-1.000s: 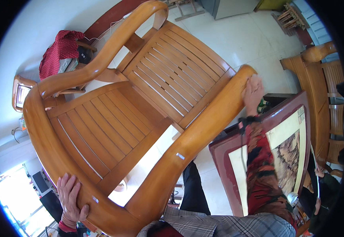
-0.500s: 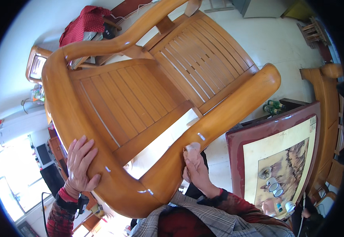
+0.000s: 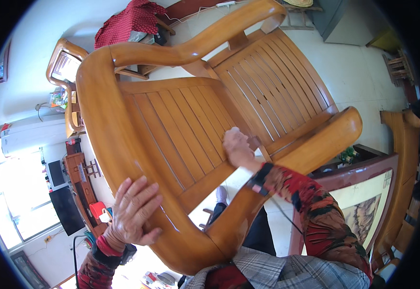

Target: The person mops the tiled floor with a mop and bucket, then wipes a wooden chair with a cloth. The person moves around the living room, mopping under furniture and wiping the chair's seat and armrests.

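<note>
A large varnished wooden armchair (image 3: 105, 115) fills the middle, with a slatted back panel (image 3: 174, 123) and a slatted seat (image 3: 277, 86) beyond it. My left hand (image 3: 135, 212) lies on its thick top rail, fingers stretched out and holding nothing. Reaching over the right armrest (image 3: 323, 139), my right hand (image 3: 239, 147) is closed at the lower right of the back panel, close to where the panel meets the seat. In its fist is what looks like a pale crumpled cloth, mostly hidden by the fingers.
On the right stands a low table with a dark red rim (image 3: 345, 180) and a picture top, beside another wooden seat (image 3: 394, 159). A red dotted cloth (image 3: 128, 24) covers something at the back left. A television (image 3: 67, 212) and wooden cabinet (image 3: 81, 180) are left.
My right hand has left the right armrest and moved forward and inward to the slatted back panel. The view has shifted; my left hand stays on the top rail.
</note>
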`<state>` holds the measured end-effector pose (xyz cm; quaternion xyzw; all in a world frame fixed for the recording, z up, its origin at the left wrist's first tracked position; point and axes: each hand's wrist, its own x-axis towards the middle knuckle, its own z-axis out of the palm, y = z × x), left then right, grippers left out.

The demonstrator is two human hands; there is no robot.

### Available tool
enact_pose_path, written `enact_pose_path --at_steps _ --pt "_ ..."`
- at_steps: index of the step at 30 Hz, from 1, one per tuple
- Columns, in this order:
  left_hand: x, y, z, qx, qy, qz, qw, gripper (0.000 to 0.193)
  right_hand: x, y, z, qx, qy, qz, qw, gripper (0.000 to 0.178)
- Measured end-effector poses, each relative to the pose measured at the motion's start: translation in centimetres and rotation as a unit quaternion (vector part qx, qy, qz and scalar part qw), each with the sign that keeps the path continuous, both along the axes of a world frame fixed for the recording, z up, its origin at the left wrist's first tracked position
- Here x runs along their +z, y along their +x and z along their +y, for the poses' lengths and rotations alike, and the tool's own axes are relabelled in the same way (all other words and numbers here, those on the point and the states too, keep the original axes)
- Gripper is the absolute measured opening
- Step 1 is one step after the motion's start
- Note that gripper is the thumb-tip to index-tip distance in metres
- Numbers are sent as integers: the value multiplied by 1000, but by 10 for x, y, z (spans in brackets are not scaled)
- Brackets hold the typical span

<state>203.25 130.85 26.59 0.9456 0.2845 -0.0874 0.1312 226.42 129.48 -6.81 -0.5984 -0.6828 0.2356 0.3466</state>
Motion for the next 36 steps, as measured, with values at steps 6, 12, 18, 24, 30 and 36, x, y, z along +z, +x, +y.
enact_pose_path --at_steps 6,12,18,24,30,36 --pt "1 4 0 32 -14 15 999 51 120 -89 28 23 171 246 954 29" --pt "0 3 1 46 -18 23 999 45 -13 -27 151 -13 54 92 994 11" --pt "0 2 -1 49 -25 41 998 43 72 -109 164 11 159 322 933 19" --pt "1 5 -1 47 -10 54 997 42 -4 -73 198 26 232 108 966 11" --pt "-1 4 2 33 -9 45 998 40 -24 -55 229 38 40 51 997 15" --pt "1 5 1 34 -15 55 998 41 99 -125 237 107 224 292 924 26"
